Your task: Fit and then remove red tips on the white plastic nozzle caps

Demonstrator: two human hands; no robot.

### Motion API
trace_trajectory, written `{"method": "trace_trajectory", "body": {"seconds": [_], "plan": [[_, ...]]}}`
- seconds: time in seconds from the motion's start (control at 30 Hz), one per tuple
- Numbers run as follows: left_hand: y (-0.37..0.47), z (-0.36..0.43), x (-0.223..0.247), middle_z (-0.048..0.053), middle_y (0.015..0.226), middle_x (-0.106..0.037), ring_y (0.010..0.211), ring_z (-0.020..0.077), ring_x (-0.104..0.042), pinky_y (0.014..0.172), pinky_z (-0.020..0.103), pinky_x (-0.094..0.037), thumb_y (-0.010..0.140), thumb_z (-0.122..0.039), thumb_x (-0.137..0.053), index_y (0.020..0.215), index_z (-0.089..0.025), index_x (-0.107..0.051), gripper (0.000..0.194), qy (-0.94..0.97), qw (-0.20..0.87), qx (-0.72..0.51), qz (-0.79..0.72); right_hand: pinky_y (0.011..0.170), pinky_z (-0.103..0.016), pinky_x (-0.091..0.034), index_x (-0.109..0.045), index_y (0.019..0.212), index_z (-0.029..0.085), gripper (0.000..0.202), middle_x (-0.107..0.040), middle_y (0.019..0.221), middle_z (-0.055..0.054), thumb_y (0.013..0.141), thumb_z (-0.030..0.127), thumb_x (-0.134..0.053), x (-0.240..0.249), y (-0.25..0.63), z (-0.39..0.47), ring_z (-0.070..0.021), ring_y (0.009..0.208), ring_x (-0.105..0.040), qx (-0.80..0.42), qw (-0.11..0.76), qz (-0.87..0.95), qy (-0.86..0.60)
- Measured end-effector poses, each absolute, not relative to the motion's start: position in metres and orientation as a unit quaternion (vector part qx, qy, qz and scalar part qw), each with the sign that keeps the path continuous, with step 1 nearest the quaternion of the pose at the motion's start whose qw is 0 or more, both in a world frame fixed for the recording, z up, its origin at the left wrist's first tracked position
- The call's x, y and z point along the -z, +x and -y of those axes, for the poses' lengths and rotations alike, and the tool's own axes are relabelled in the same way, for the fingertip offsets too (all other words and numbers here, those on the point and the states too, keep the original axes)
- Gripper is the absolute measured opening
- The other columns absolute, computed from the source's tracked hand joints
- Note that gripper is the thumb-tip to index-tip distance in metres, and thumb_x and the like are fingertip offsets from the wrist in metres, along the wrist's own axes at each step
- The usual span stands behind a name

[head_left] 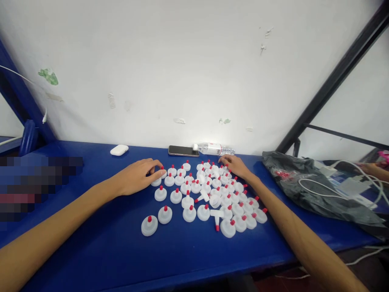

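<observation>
My left hand (138, 177) is at the left edge of a spread of white nozzle caps with red tips. Its thumb and index finger close around the red tip of one nozzle cap (156, 181), which stands on the blue table. At the far side of the group, my right hand (233, 165) rests with bent fingers beside the tightly packed caps, apparently holding none. Most caps stand upright, red tip up. A few lie on their sides, among them one cap (216, 215) at the front and another (204, 196) in the middle. Two upright caps stand apart at front left, including this cap (149, 226).
Along the wall lie a white earbud case (119, 150), a dark phone (183, 151) and a clear water bottle (214, 149) on its side. A black plastic bag (322, 194) with white cables sits right of my right forearm. The blue table (127, 259) ends at its front edge.
</observation>
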State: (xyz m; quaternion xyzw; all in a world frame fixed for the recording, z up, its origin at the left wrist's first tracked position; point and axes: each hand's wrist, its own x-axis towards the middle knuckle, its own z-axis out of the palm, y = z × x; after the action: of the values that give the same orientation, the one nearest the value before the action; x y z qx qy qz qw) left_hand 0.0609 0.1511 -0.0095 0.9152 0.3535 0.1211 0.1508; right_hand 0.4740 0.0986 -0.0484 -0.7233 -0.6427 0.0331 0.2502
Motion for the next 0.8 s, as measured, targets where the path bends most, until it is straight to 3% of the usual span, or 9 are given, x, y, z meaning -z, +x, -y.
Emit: {"method": "trace_trajectory", "body": {"seconds": [0.8], "plan": [[0.0618, -0.1513, 0.01, 0.002, 0.092, -0.063, 0.084, 0.0208, -0.061, 0.07, 0.031, -0.043, 0.093, -0.065, -0.038, 0.119, -0.028, -0.059, 0.05, 0.91, 0.142, -0.126, -0.369, 0.066, -0.025, -0.042, -0.073, 0.093, 0.023, 0.027, -0.074, 0.084, 0.0, 0.094, 0.031, -0.048, 0.0486, 0.4746, -0.0991, -0.0166, 0.072, -0.063, -0.034, 0.249, 0.64, -0.726]]}}
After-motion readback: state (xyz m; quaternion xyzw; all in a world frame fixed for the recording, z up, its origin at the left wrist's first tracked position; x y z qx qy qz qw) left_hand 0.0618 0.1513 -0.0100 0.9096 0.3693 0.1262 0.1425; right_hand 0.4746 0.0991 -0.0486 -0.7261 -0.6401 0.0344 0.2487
